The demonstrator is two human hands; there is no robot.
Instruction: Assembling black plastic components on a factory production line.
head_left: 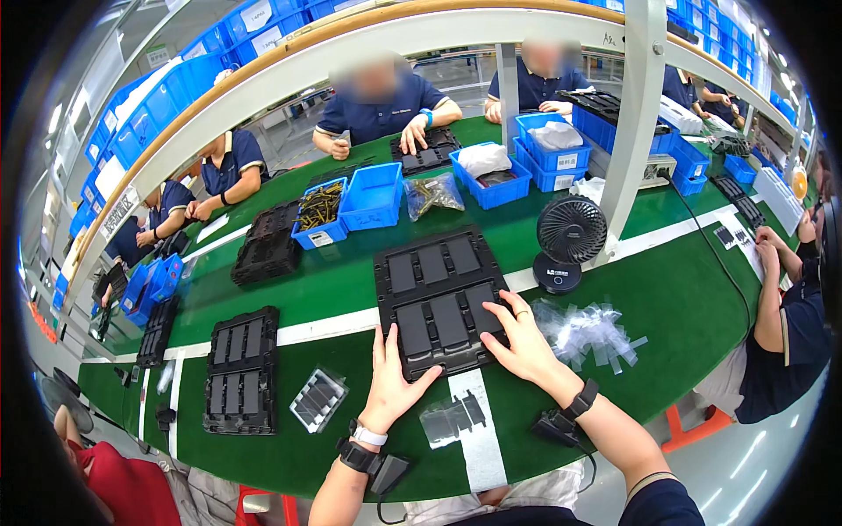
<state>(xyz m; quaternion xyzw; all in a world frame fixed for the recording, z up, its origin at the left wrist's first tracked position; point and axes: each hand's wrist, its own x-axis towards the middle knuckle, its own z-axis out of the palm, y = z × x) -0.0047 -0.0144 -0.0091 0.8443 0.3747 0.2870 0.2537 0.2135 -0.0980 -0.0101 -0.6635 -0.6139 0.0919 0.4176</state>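
In front of me lies a black plastic tray (449, 302) with two rows of dark flat rectangular pieces in its pockets. My left hand (390, 386) touches its lower left corner, fingers stretched up along the left side and thumb spread toward the near edge. Over the tray's right side lies my right hand (522, 342), fingers apart, with fingertips on or just above the right-hand pieces. Neither hand is closed round anything. Just below the tray, a clear sheet with small black strips (454, 419) lies partly on a white tape line (481, 451).
Clear plastic strips (592, 336) lie in a pile at right, beside a small black fan (566, 241). Left are a clear pack (318, 400) and another filled black tray (241, 373). Blue bins (372, 196) stand beyond; a white post (636, 131) rises at right. Co-workers sit around the green table.
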